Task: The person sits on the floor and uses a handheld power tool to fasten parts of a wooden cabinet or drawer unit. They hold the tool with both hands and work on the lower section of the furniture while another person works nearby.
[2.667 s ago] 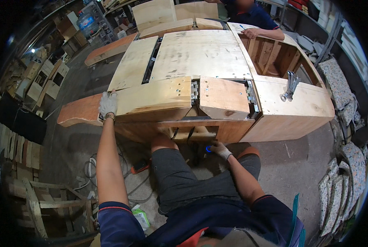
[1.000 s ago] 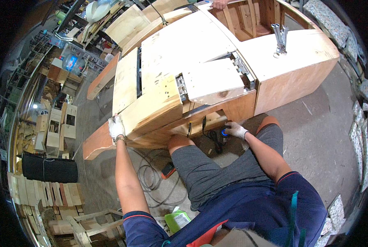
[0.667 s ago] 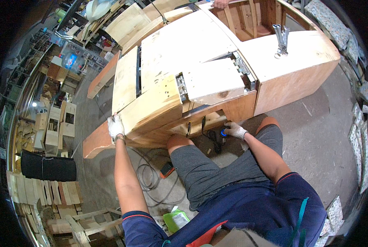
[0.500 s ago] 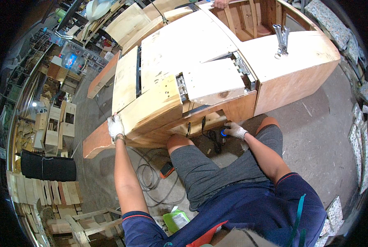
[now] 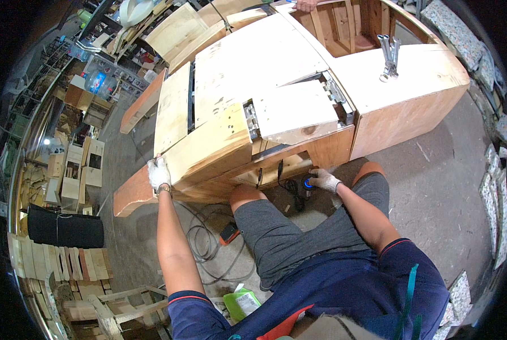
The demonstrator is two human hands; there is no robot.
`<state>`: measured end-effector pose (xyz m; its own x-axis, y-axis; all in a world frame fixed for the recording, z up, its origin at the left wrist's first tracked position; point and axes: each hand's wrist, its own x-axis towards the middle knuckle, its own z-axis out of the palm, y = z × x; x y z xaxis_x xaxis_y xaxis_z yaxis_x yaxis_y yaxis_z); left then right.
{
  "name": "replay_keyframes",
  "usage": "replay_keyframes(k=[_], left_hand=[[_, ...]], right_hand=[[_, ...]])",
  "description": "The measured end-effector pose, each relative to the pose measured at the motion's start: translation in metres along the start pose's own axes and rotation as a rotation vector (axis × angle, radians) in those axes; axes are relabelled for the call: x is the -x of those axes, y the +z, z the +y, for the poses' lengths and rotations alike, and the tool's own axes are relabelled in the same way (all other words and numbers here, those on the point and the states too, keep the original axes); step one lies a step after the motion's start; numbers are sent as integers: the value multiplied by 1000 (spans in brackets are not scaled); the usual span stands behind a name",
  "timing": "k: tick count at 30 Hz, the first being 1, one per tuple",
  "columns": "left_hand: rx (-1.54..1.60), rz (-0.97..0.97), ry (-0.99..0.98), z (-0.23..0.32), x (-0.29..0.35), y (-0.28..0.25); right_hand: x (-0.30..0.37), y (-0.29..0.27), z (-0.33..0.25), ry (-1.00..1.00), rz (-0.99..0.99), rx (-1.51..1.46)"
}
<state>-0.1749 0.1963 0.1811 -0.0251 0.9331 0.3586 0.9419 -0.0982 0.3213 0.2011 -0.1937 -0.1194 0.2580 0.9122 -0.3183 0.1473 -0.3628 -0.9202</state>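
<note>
A large unpadded wooden chair frame (image 5: 208, 133) with pale panels and metal hinges stands before my knees. My left hand (image 5: 159, 173), in a white glove, is closed round its left front corner, by the curved reddish leg board (image 5: 133, 194). Its fingertips lie at the panel's edge. My right hand (image 5: 325, 180), also gloved, is below the frame's near side rail (image 5: 321, 150). Its fingers bend round a small round control with a blue ring (image 5: 308, 183), partly hidden by the hand. Black cables (image 5: 291, 186) hang beside it from the opening in the side.
Several wrenches (image 5: 388, 59) lie on the right arm panel. At the far top, another person's hand (image 5: 307, 5) touches the frame. A coiled grey cable (image 5: 205, 241), an orange-black box (image 5: 229, 233) and a green packet (image 5: 242, 302) lie on the floor. Foam slabs (image 5: 494, 198) line the right.
</note>
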Motion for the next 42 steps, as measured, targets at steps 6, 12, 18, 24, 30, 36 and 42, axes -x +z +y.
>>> replay_keyframes(k=[6,12,18,24,30,36,42], left_hand=[[9,0,11,-1,4,2],[17,30,47,-8,-5,4],[26,10,28,3,-1,2],[22,23,14,8,5,-1],[-7,52,28,-4,4,0],[21,31,54,28,1,0],[-44,8,-24,4,3,-2]], right_hand=[[10,-9,-22,31,-94,-32],[-4,5,7,17,-1,-60],[-22,4,32,9,-86,-46],[-20,9,34,-5,-29,-63],[-10,4,10,-59,-72,23],[-23,-3,39,-95,7,15],[1,-5,-11,-49,-96,-37]])
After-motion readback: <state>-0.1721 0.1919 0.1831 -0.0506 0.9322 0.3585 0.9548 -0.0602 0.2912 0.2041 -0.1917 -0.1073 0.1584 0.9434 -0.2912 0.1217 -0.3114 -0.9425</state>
